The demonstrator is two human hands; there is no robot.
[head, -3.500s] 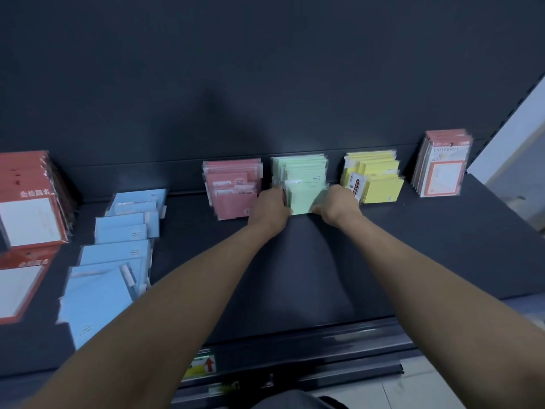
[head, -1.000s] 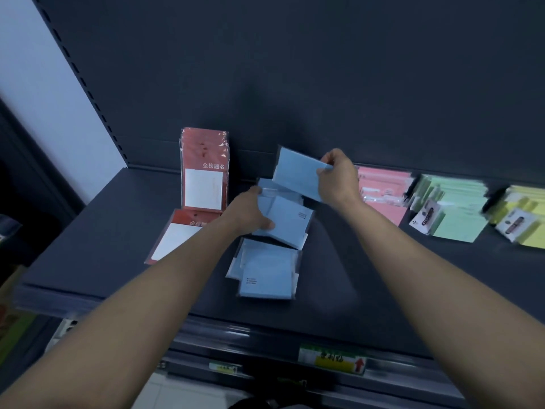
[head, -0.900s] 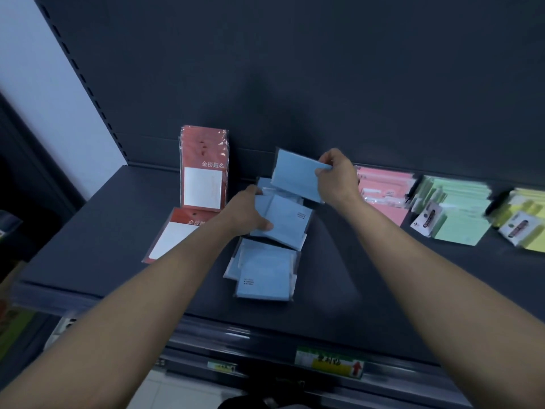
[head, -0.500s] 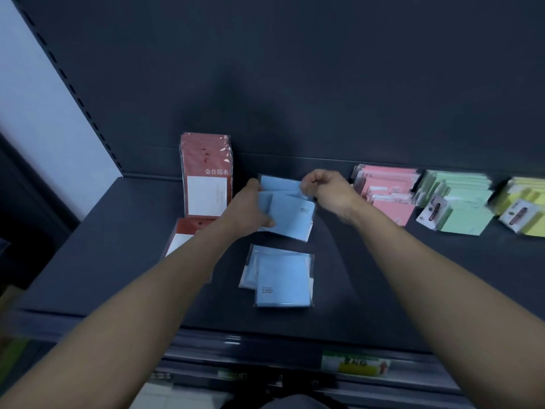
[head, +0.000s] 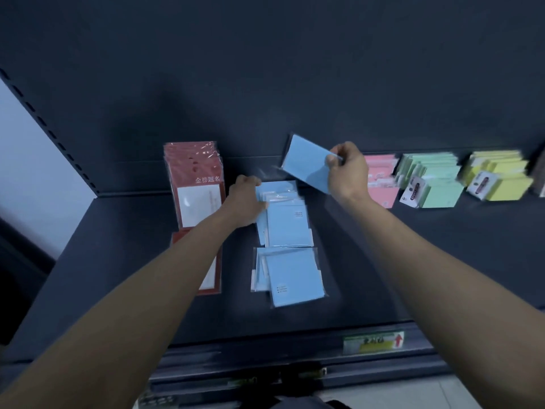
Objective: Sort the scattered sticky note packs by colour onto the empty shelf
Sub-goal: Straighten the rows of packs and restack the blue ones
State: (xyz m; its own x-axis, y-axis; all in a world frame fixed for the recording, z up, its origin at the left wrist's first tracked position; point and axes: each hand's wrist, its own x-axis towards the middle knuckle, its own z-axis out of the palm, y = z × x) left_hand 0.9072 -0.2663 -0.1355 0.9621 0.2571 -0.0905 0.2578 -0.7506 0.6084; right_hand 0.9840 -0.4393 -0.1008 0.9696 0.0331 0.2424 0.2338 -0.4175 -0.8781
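**Blue pack up off the pile**

Blue pack (head: 306,163) was tilted in the air, above and right of the blue pile (head: 287,222). Half a second earlier the right hand (head: 348,169) was down at that pile. Its grip pinched the pack's right edge. Left hand (head: 244,202) gripped the pile's left edge. Judged: blues still being gathered.

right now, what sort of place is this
Probably a stationery shop: a dark shelf, wrapped note packs grouped by colour along its back, and a label on its front rail.
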